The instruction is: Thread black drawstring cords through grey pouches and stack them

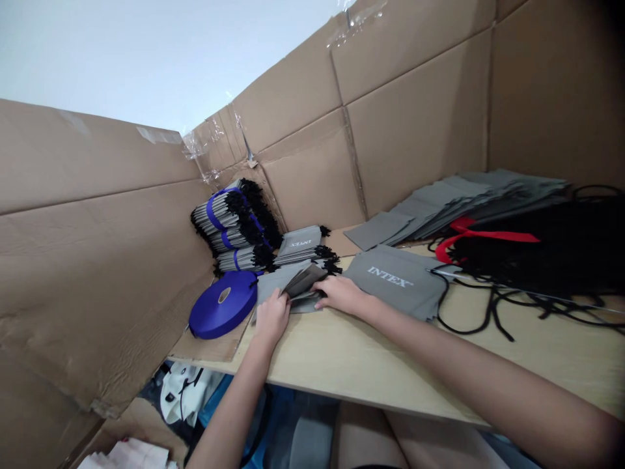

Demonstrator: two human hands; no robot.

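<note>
Between my two hands a grey fabric pouch (303, 279) is bent upward above other grey pieces lying on the table. My left hand (272, 314) pinches its left edge, fingers closed. My right hand (340, 294) grips the right side with thumb and fingers closed on it. Just right of my right hand lies a flat grey INTEX pouch (390, 277), its white print facing up. Beyond my hands sits a stack of grey pouches (300, 242) with black cord ends. A roll of purple ribbon (222, 306) lies to the left of my left hand.
Bundles of pouches (229, 225) tied with purple ribbon are piled in the back left corner. A fanned row of grey pouches (430, 205) runs along the cardboard wall (415, 98). Black cords (561, 247) with a red ribbon (488, 236) lie on the table (342, 355) at right.
</note>
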